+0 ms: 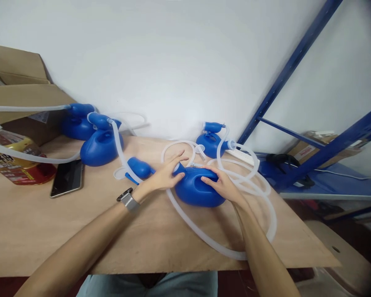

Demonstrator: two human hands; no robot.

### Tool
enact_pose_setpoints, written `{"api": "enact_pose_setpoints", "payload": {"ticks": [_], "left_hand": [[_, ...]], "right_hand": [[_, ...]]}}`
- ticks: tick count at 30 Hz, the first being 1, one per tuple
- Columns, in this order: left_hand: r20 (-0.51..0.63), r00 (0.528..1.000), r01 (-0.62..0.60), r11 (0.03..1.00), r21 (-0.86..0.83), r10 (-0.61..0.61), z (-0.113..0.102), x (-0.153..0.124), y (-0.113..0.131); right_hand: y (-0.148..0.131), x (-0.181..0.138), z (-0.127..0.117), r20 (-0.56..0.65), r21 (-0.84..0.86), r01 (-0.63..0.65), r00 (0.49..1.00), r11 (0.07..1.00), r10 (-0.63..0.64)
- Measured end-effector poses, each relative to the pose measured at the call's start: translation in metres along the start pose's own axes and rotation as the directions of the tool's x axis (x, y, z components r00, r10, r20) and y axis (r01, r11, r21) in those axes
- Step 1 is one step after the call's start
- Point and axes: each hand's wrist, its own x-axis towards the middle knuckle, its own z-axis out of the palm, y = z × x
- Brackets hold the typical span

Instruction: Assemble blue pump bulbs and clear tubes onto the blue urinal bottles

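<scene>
A blue plastic jug lies on the wooden table in front of me. My right hand rests over its handle, fingers curled round the top. My left hand, a watch on its wrist, touches the jug's neck at the left with its fingers stretched out. A long translucent white hose loops round the jug and coils at the right. A loose blue funnel piece lies just left of my left hand.
Three more blue jugs with hoses stand at the back: two at the left and one behind my hands. A phone, an oil bottle and a cardboard box are at the left. A blue metal shelf frame stands at the right.
</scene>
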Motion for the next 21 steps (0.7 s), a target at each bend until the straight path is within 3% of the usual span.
{"api": "enact_pose_setpoints", "payload": {"ticks": [3,9,13,18,21], "left_hand": [[0.081,0.997,-0.001,0.999,-0.049,0.005,-0.006,0.001,0.001],[0.155,0.976,-0.149,0.987,-0.053,0.156,-0.019,0.006,0.010],[0.297,0.953,-0.044,0.998,-0.048,0.056,-0.024,0.018,0.023],[0.184,0.974,0.191,0.908,-0.373,-0.129,-0.010,0.024,0.025],[0.092,0.979,0.204,0.922,-0.328,-0.183,-0.003,0.021,0.023]], "right_hand": [[-0.002,-0.001,0.000,-0.021,0.002,-0.012,1.000,1.000,0.012],[-0.012,0.000,-0.006,0.062,0.011,-0.038,0.997,0.999,0.037],[-0.017,-0.001,-0.009,0.082,-0.024,-0.033,0.996,0.999,0.035],[-0.017,-0.004,-0.007,0.056,-0.054,-0.027,0.998,0.998,0.030],[-0.014,-0.006,-0.007,0.045,-0.055,-0.035,0.998,0.998,0.038]]}}
